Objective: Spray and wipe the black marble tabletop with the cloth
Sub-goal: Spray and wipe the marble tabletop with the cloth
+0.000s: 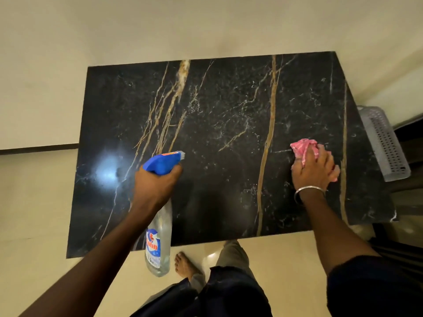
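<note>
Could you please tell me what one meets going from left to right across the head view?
Glare → spray bottle in the left hand → cloth under the right hand → basket.

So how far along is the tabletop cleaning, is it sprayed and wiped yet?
Partly. Fine spray droplets speckle the middle of the black marble tabletop, so some spraying looks done. The left hand grips the spray bottle over the table, and the right hand holds the bunched pink cloth down near the right edge. The speckled middle seems unwiped, so most wiping probably remains.
</note>
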{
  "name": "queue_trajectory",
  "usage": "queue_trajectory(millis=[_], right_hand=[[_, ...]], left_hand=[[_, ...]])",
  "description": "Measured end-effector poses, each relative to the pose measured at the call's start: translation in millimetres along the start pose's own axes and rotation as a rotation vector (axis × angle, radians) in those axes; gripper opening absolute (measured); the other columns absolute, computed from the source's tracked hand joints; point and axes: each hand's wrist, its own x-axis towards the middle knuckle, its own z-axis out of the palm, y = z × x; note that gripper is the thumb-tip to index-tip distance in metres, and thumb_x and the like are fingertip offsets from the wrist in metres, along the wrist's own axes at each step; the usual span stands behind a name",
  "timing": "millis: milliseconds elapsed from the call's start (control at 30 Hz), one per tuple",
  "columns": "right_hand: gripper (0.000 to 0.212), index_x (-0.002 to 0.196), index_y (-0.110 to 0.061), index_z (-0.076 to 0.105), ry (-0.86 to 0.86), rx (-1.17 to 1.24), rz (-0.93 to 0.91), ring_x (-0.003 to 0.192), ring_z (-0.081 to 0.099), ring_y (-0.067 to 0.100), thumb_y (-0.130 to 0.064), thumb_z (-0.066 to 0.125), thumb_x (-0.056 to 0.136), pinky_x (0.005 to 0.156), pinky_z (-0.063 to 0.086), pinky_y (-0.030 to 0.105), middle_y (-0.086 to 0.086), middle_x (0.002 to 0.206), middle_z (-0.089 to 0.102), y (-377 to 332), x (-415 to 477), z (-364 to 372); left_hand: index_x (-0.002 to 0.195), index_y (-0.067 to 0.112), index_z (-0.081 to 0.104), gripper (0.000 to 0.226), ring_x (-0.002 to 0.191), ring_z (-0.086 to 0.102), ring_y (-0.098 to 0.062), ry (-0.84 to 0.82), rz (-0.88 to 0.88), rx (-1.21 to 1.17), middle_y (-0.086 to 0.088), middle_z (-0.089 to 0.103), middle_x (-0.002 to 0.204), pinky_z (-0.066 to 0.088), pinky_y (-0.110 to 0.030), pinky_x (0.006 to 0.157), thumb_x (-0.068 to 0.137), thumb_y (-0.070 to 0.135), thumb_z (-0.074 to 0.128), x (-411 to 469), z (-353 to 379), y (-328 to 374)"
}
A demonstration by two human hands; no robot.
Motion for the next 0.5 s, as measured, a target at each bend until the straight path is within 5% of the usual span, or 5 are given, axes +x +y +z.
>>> queue_trajectory(millis=[200, 500], right_hand=[[0.055, 0.140, -0.021, 0.043, -0.029, 0.070, 0.025, 0.141, 0.024, 0.044, -0.038, 0.044, 0.087, 0.109, 0.019, 0.064, 0.018, 0.153, 0.031, -58.7, 76.2, 4.1], [0.059, 0.141, -0.030, 0.044, -0.159, 0.107, -0.571, 0.142, 0.024, 0.042, -0.041, 0.052, 0.084, 0.109, 0.019, 0.061, 0.016, 0.154, 0.033, -235.6, 33.2, 15.2]], left_hand=[[0.090, 0.007, 0.064, 0.020, 0.053, 0.057, -0.019, 0.083, -0.040, -0.012, -0.016, 0.060, 0.066, 0.050, -0.024, 0.049, 0.083, 0.025, 0.068, 26.7, 31.5, 48.4], [0.088, -0.001, 0.064, 0.032, 0.051, 0.056, -0.023, 0.248, -0.037, -0.043, -0.030, 0.062, 0.074, 0.051, -0.029, 0.047, 0.078, 0.030, 0.066, 55.7, 44.6, 97.3]])
